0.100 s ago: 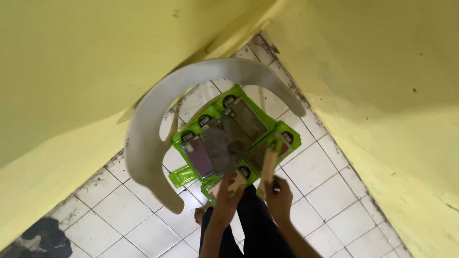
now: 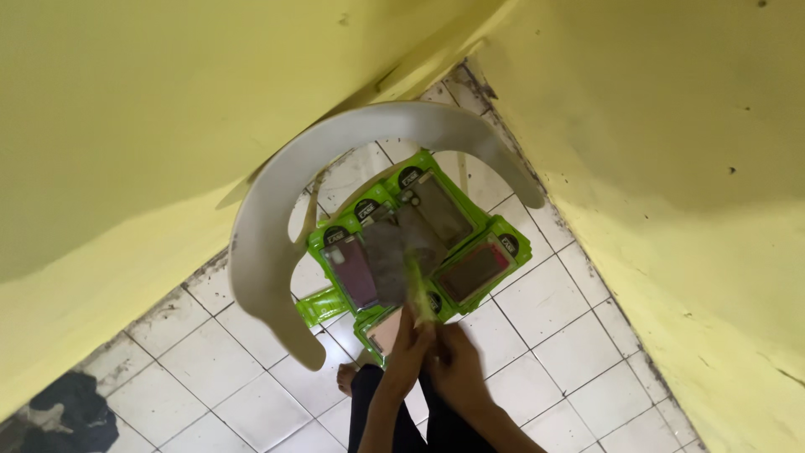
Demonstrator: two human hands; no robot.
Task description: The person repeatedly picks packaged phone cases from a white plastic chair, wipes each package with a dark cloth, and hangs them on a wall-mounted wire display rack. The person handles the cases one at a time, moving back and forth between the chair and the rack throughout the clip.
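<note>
A green phone-case packet (image 2: 417, 289) is gripped between the left hand (image 2: 408, 344) and right hand (image 2: 457, 361), fingers clenched on its lower end; it has been swung edge-on since a moment ago, above the packets on the white plastic chair (image 2: 260, 252).

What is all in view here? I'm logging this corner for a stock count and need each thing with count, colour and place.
packaged phone cases: several, overlapping so no exact count, green packs with dark and pinkish cases, piled on the chair seat
plastic chair: one, off-white, in the corner
walls: two, yellow, meeting behind the chair
floor tiles: white, grimy joints
dark cloth: one, bottom left floor
bare foot: one, by the chair
left hand: gripping a blurred green pack
right hand: beside it, touching
</note>
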